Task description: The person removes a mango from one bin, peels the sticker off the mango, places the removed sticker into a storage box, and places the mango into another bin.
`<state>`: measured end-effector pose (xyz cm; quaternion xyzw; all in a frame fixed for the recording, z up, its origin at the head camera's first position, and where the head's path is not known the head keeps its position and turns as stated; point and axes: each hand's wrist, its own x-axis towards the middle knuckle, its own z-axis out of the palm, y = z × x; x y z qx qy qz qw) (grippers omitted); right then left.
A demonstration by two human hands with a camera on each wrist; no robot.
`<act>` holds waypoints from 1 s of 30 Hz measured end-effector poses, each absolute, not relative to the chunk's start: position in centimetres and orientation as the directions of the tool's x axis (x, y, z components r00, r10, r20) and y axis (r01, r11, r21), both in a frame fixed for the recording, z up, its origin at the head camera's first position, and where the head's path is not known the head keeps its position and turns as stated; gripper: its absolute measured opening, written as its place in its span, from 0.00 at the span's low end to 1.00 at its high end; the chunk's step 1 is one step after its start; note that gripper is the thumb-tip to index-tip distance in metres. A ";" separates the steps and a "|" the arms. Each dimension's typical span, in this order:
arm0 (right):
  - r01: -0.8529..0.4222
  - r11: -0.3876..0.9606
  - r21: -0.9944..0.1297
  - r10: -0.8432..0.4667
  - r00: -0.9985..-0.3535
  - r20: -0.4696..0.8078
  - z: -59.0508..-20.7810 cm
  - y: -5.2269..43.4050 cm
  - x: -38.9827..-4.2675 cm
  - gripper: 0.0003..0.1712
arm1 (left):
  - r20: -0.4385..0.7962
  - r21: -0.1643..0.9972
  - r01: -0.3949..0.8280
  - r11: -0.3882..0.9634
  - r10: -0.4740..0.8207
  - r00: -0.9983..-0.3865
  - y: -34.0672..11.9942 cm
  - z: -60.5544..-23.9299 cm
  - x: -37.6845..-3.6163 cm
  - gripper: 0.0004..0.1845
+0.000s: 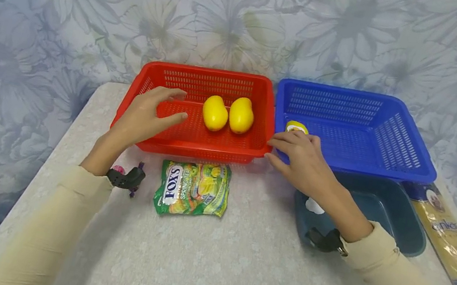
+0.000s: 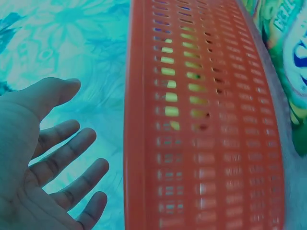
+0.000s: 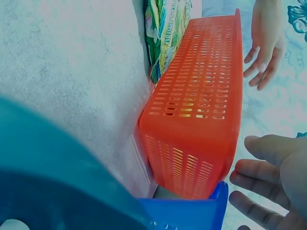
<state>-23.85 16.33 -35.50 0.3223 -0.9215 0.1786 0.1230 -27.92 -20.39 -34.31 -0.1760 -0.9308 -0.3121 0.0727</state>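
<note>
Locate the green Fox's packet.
In the head view, the green Fox's packet lies left of centre on the table, just in front of the red basket.

Red basket (image 1: 199,151) open-topped, side walls (image 3: 180,165) blocking

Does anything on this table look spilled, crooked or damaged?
Nothing looks spilled or visibly damaged. The gold packet lies slanted beside the dark tub, so it looks slightly askew against the straighter red basket and blue basket.
</note>
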 end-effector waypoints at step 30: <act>-0.610 0.764 -0.211 -0.542 -0.784 0.302 -35.3 15.4 -23.9 0.17 | 0.375 0.590 0.272 0.761 0.040 -0.926 -28.8 -37.4 -20.5 0.28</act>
